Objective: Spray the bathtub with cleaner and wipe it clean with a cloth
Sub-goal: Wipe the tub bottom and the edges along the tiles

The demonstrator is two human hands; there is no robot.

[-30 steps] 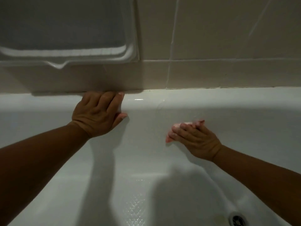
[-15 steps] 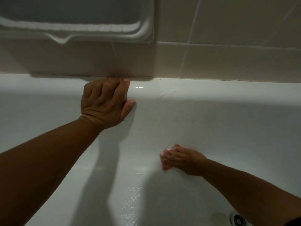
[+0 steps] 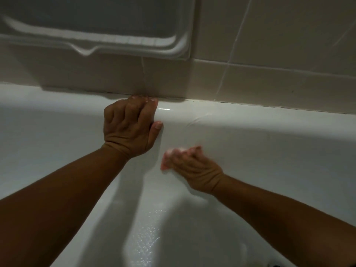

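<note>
**Head view**

- Bathtub (image 3: 250, 122): white and glossy, filling the near and middle of the scene. Its far rim meets the tiled wall (image 3: 279, 54). There is a bright highlight on the rim and a wet-looking speckle on the floor of the tub, near centre.
- My left hand (image 3: 131, 130): the fingers (image 3: 134, 106) are curled over the far rim with their tips at the wall seam. The thumb lies on the inner wall. It grips the rim as a brace.
- My right hand (image 3: 194, 168): on the far inner wall, just right of and below the left hand, and blurred. The fingers (image 3: 185, 153) lie fairly flat, pressing on the cloth.
- Cloth (image 3: 165, 164): pale pink and small, mostly hidden under my right hand. Only its left edge shows against the inner wall. Something whitish by the fingertips may be foam, but the blur leaves that unsure.
- Plastic tray (image 3: 96, 39): grey-white, against the wall at far left above the rim. It plays no part in this job.
- Spray bottle: not in view.

**Progress, by my judgement**

- Spraying looks done, given the wet sheen.
- Wiping is in hand on the far inner wall, below the rim.
- The floor, the near side and both ends are left to do, as far as this view shows.
- No grime is visible on the white surface.
</note>
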